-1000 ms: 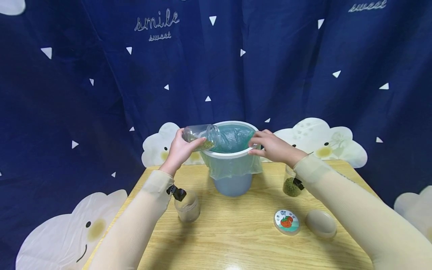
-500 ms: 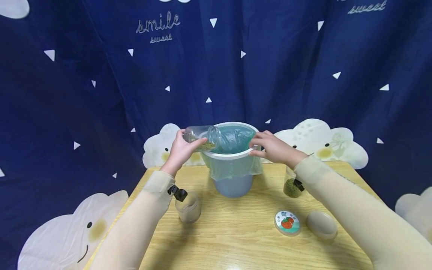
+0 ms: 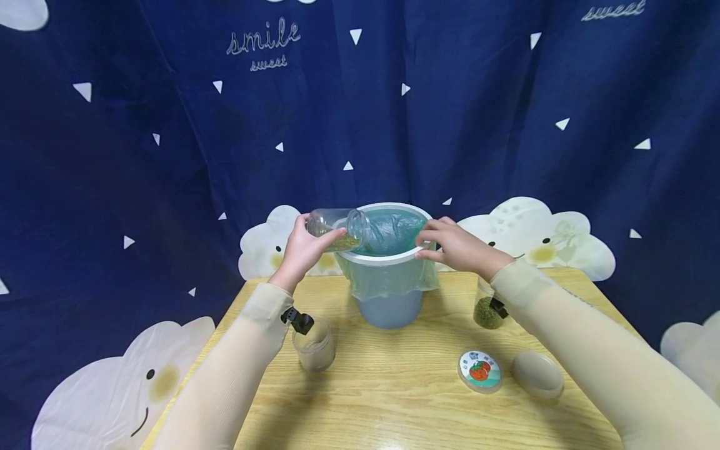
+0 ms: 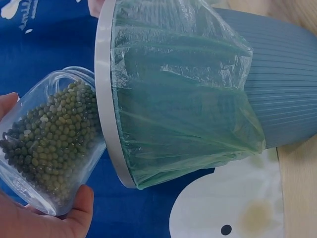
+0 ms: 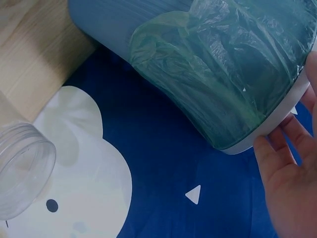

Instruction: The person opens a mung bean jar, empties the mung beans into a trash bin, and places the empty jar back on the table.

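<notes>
My left hand grips a clear plastic jar lying nearly on its side, its mouth over the left rim of a blue bin. Green mung beans rest along the jar's lower side and reach toward the mouth, as the left wrist view shows. A translucent green bag lines the bin and is folded down over its outside under a white ring. On the opposite side, my right hand holds that ring, with the thumb outside and the fingers over the edge.
An uncapped clear jar stands near my left wrist. Under my right forearm is another jar with green beans. A lid with a tomato picture and a plain lid lie on the wooden table. Behind hangs a blue curtain.
Both hands, the tilted jar and the bin keep nearly the same places. The whole head view has shifted very slightly.
</notes>
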The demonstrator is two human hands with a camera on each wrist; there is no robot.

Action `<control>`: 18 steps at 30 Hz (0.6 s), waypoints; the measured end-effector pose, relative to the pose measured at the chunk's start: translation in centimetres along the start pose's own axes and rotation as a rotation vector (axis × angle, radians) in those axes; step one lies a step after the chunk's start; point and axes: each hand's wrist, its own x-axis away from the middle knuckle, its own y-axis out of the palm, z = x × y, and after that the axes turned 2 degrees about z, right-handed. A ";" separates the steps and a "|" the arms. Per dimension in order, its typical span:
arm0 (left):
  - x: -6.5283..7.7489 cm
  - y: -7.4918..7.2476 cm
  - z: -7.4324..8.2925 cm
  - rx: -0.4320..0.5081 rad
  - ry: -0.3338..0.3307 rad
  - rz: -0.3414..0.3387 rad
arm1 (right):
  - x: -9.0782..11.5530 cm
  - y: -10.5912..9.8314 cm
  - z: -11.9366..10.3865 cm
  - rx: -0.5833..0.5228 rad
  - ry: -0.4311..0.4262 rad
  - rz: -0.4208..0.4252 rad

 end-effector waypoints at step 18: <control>0.0 -0.5 0.2 -0.002 0.017 0.008 | -0.1 0.1 0.0 0.004 -0.010 0.012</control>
